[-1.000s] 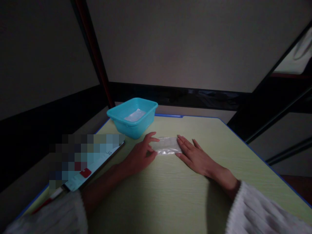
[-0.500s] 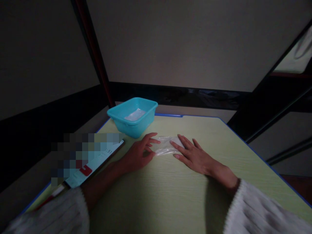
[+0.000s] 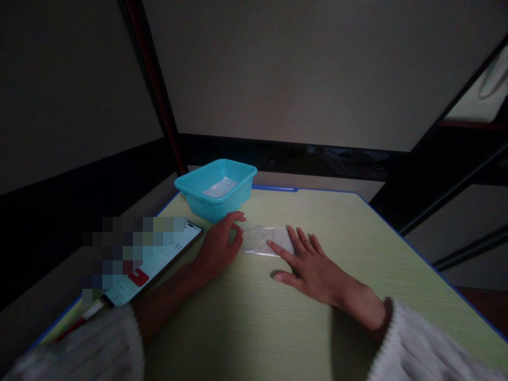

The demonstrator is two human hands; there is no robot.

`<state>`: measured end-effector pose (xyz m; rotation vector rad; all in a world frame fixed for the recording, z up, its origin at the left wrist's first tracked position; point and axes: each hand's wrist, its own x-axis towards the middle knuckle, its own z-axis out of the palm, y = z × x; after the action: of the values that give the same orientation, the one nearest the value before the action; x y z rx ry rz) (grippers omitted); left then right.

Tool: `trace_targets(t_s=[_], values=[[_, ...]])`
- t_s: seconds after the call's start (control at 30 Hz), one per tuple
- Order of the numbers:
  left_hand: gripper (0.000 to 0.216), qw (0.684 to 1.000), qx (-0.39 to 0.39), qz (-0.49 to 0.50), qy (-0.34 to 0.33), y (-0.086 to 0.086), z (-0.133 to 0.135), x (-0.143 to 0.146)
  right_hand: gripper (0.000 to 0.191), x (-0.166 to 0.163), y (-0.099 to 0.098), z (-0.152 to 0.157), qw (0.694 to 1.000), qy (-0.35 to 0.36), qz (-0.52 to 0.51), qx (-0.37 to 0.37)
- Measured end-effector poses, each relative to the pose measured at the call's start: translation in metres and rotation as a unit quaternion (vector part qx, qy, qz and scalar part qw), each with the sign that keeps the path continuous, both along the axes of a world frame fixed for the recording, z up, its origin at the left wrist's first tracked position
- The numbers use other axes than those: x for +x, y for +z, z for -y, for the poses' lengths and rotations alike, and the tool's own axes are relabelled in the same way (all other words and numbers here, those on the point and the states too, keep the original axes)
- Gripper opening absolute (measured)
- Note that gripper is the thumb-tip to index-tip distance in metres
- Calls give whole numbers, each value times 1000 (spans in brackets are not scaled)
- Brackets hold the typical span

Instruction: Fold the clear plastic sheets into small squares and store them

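Note:
A flat, clear plastic bag (image 3: pixel 260 241) lies on the table with its shiny edges visible. Spread across its right end is my right hand (image 3: pixel 313 267), palm down, with the index finger reaching over the bag and the thumb on the table side. At the bag's left end, my left hand (image 3: pixel 220 246) has curved fingers that stand apart, with nothing visibly held. Its fingertips are right by the bag's edge; whether they touch it I cannot tell.
Behind my left hand stands a turquoise plastic basin (image 3: pixel 222 203) with a folded clear bag (image 3: pixel 220 188) inside. A phone (image 3: pixel 159 259) with a lit screen, partly blurred out, lies left on the yellowish table (image 3: pixel 254 328). A red and white object (image 3: pixel 91 312) is near my left sleeve.
My left hand has drawn back leftward from the bag, its fingers lifting off. The bag now lies flatter and slightly further left. My right hand has slid a little left and nearer to me.

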<state>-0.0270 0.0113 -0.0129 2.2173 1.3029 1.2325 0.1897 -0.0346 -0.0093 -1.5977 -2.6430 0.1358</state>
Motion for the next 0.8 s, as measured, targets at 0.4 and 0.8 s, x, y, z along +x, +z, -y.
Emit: trace_targets(t_s=[0.4, 0.8], values=[[45, 958, 31, -272, -88, -6, 25, 46, 84, -6, -8, 3, 999, -23, 14, 45], [54, 931, 21, -360, -60, -18, 27, 46, 84, -6, -7, 2, 999, -18, 23, 16]])
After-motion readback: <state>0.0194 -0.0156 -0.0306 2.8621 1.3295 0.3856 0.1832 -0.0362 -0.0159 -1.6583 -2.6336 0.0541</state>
